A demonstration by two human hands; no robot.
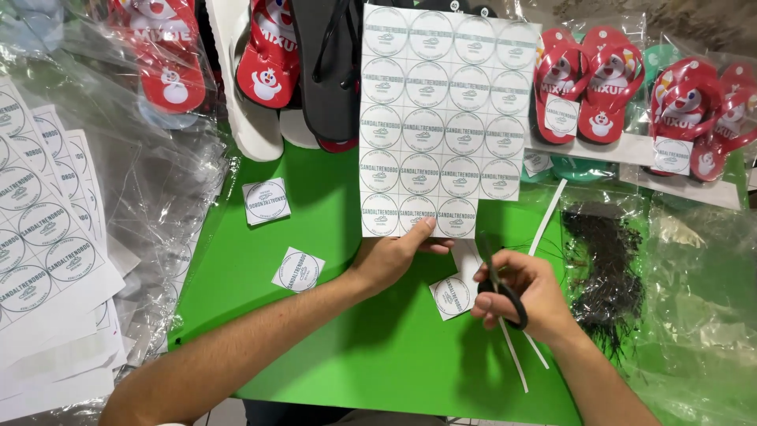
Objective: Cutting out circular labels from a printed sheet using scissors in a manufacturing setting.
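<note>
1. My left hand [390, 256] pinches the bottom edge of the label sheet [441, 118], held upright over the green bench [363, 347].
2. My right hand [520, 296], just right of the sheet's lower corner, has its fingers clenched through the handles of black scissors [497, 276].
3. Cut square labels [298, 270] lie left of and below the sheet.
4. Bagged red sandals [587, 83] sit right of the sheet.
</note>
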